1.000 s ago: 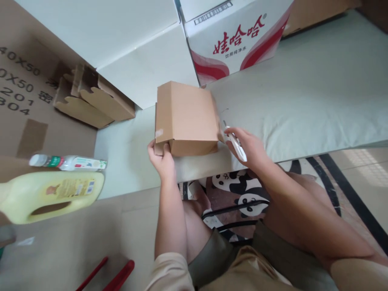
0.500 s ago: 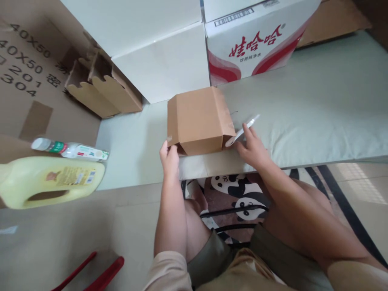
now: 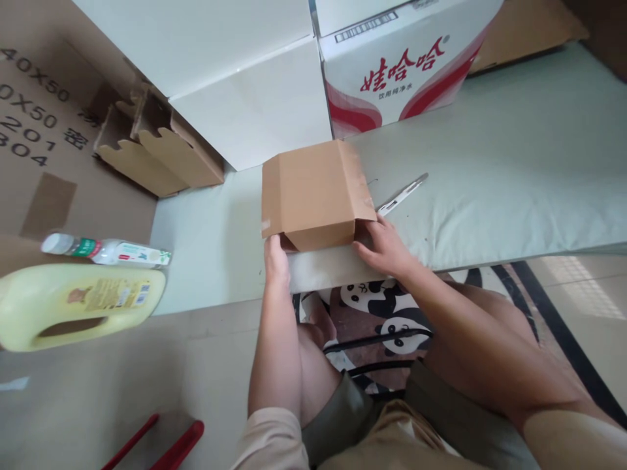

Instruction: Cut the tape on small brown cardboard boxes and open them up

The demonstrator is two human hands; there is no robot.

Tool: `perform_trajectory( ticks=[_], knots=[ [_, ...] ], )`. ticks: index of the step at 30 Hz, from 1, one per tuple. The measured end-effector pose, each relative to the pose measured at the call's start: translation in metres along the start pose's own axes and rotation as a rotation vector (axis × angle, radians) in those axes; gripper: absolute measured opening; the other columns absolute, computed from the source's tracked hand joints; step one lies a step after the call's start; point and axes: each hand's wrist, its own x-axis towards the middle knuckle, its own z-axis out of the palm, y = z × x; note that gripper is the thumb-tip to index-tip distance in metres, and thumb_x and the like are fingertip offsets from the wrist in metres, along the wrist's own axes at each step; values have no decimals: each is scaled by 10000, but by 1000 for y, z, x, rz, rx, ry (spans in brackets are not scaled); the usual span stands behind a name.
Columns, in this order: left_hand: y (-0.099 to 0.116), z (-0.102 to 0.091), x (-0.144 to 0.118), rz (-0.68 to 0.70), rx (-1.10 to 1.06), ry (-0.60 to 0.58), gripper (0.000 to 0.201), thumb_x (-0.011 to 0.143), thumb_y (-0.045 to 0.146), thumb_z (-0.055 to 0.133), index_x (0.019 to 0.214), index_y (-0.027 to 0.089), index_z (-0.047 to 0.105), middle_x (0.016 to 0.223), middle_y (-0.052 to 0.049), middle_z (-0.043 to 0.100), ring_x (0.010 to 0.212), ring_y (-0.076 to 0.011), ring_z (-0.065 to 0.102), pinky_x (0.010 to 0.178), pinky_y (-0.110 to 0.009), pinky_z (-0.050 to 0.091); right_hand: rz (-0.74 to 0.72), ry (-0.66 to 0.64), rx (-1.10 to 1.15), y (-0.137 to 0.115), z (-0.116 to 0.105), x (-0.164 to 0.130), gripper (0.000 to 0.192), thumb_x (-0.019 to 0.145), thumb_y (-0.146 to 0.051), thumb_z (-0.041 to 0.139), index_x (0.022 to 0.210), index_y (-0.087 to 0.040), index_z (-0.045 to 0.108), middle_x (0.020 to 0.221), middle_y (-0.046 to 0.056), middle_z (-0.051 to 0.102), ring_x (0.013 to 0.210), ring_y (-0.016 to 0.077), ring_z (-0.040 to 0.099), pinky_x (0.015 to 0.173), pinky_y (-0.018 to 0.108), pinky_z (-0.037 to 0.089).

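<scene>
A brown cardboard box with angled side flaps lies on the pale green cloth near its front edge. My left hand grips its front left corner, fingers partly hidden under the flap. At the front right corner, my right hand takes hold of the box, its thumb low by the opening and its fingers at the flap edge. Just beyond the right hand, a white utility knife rests on the cloth, pointing away to the right.
Behind the box stand a plain white carton and a white-and-red carton. Cut cardboard pieces are at the left. A clear bottle and a yellow jug lie farther left. Red handles show low down.
My right hand has let go of the utility knife, leaving it on the cloth, and has moved left onto the box's corner. My left hand stays at the left corner. The view has shifted slightly.
</scene>
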Motion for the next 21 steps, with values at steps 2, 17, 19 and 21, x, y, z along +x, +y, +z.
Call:
perform_trajectory(
  ticks=[2, 17, 19, 21],
  knots=[
    [1, 2, -2, 24, -32, -6, 380, 903, 470, 532, 1089, 203, 729, 1260, -84, 728, 1333, -227, 598, 1169, -361, 429, 24, 28, 2, 1, 0, 1, 615, 848, -427, 548, 1402, -161, 519, 1472, 203, 560, 1433, 429, 425, 1125, 668, 383],
    [2, 9, 0, 130, -202, 126, 495, 845, 606, 508, 1065, 190, 663, 1155, -112, 709, 1114, -222, 657, 1021, -373, 511, 247, 191, 123, -7, -5, 3, 607, 761, -517, 755, 1259, -219, 577, 1089, 151, 696, 1084, 386, 660, 875, 557, 536],
    [4, 8, -1, 163, -158, 105, 576, 826, 732, 509, 1004, 202, 650, 1089, -105, 703, 1052, -222, 663, 990, -377, 517, 275, 239, 168, -8, -5, 3, 653, 742, -531, 766, 1261, -211, 535, 1099, 146, 675, 1035, 363, 658, 836, 530, 541],
    [8, 7, -3, 181, -112, 101, 615, 793, 794, 546, 952, 207, 640, 1071, -97, 699, 1067, -219, 660, 1010, -368, 502, 307, 266, 226, -10, -5, 2, 625, 728, -544, 764, 1192, -204, 519, 1073, 132, 658, 954, 319, 651, 784, 484, 544]
  ],
)
